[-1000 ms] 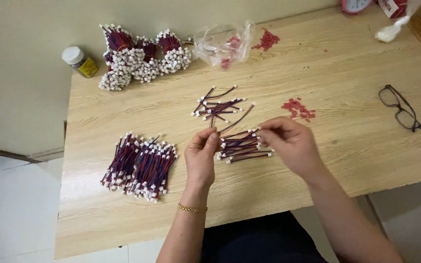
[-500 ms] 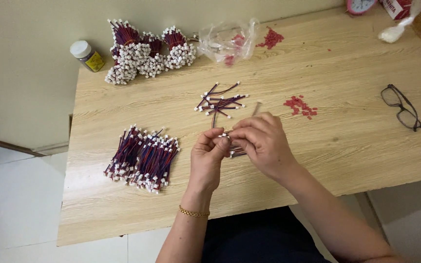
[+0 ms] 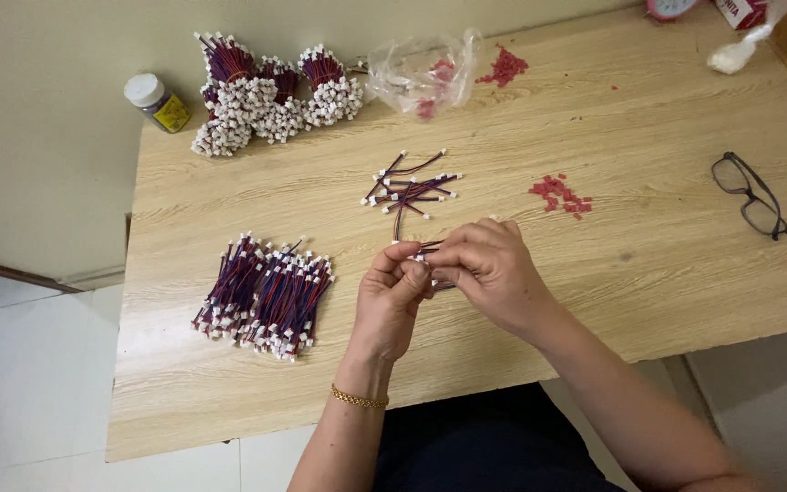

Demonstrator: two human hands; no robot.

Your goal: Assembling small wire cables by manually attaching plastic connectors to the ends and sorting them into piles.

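My left hand (image 3: 392,299) and my right hand (image 3: 487,269) meet above the wooden table (image 3: 630,273), both pinching a small bundle of short red-and-dark wires (image 3: 431,248) with white plugs; most of the bundle is hidden by my fingers. Just beyond my hands lies a loose scatter of the same wires (image 3: 410,189). A large flat pile of wires (image 3: 266,294) lies to the left of my left hand.
Tied bunches of wires (image 3: 261,93) stand at the table's back left beside a small white-capped jar (image 3: 157,101). A clear plastic bag (image 3: 419,75), small red pieces (image 3: 561,194) and dark-framed glasses (image 3: 751,194) lie farther back and right.
My hands have come together from a wider hold. The wire bundle that lay spread between them is now gathered up inside my fingers.
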